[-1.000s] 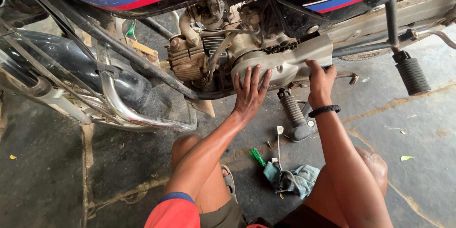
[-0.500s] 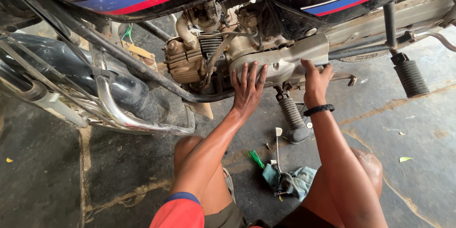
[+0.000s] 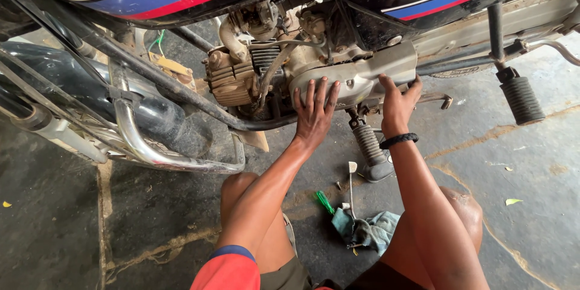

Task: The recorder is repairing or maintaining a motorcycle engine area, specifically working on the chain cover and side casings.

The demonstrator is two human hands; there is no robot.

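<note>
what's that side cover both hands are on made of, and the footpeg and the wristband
Engine cover: looks like cast metal, dull silver-grey with a soft sheen and grime, under the left hand and right hand. Footpeg: likely black rubber, going by its ribbed, matte sleeve. Wristband: black, braided or beaded; material unclear.
</note>
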